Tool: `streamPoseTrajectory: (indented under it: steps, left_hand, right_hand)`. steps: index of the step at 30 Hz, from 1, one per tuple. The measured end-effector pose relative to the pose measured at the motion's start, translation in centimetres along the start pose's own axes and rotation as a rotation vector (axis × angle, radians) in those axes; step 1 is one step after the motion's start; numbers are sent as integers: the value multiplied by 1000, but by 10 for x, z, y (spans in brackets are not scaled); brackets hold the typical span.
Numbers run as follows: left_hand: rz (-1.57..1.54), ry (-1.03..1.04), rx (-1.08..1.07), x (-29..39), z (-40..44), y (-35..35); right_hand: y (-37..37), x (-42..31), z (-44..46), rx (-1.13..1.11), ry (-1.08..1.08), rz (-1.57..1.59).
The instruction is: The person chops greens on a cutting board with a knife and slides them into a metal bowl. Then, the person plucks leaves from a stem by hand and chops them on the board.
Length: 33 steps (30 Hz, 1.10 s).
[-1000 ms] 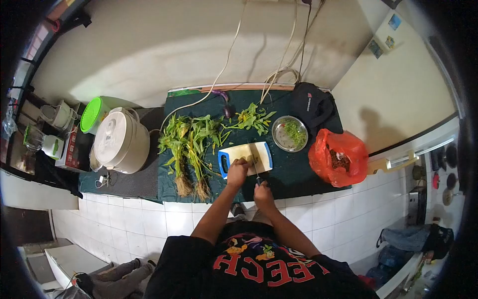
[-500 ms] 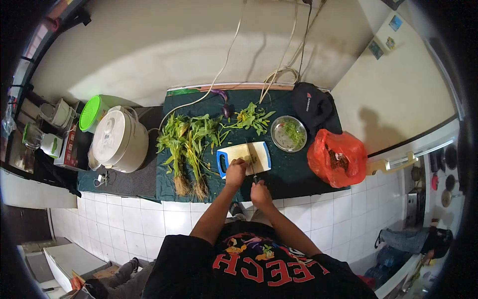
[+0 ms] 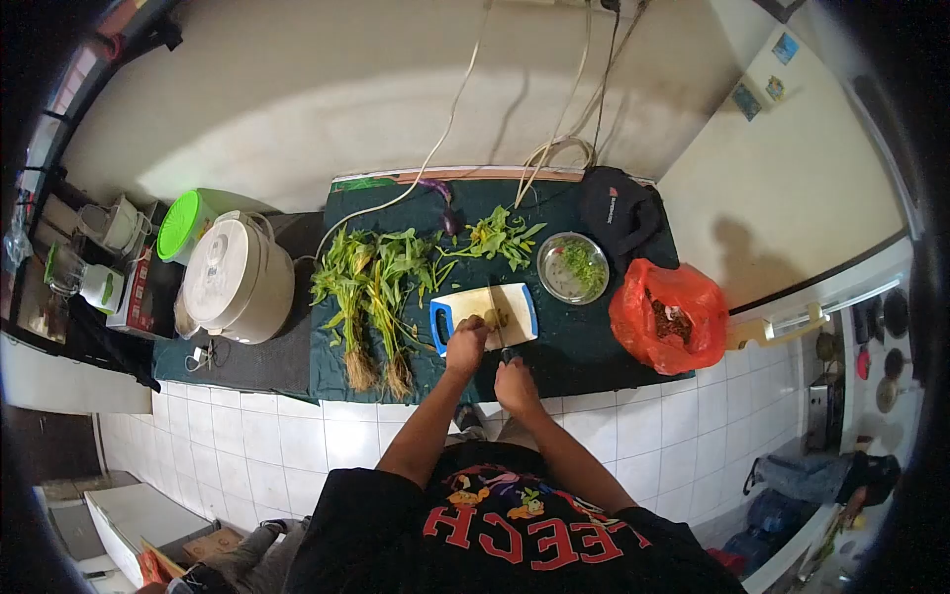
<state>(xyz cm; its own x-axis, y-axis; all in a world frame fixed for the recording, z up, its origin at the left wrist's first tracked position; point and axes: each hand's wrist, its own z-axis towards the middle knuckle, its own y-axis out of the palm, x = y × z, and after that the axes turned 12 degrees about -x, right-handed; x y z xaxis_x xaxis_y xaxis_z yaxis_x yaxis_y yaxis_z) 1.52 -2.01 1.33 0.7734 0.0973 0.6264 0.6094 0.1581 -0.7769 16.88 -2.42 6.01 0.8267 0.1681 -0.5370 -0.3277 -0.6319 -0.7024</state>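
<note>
My right hand is closed round the dark handle of a knife, whose blade lies over the white cutting board with blue ends. On the board's left part, the fingers of my left hand are bent together beside the blade; what they hold is too small to make out. A small greenish piece shows at the blade. Right of the board stands a metal bowl with chopped greens. Two bunches of leafy greens with roots lie to the left, and loose leafy stems lie behind the board.
A red plastic bag and a black cap are at the right. Purple eggplants lie at the back. A large white cooker stands left, with a cable running past. Other people appear at the lower edges.
The knife and my right hand have shifted slightly left since the first frame. The person at the lower left has moved; the view has shifted a little.
</note>
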Motion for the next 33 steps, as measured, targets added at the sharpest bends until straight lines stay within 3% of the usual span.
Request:
streamPoseTrajectory:
  steps: [3,9,14,18,25,28,33]
  left_hand:
    - [4,54,0,-5,-2,0]
    - [8,-52,-147,-2,5,-5]
    - [-24,-50,-130,-4,7,-1]
    - [-11,-48,-116,0,6,0]
    - [5,-6,-74,0,6,-2]
    - [53,-152,-147,5,11,-7]
    - [-39,-238,-17,14,15,-17]
  right_hand:
    - [8,3,-1,-22,100,62]
    - [-28,-13,16,-9,29,-30]
    - [-28,-10,14,-43,-62,-109]
    - [1,-2,3,-1,79,2]
    - [-16,-8,20,12,31,4]
    - [-22,-11,19,5,-23,17]
    - [-27,-17,6,5,-11,3]
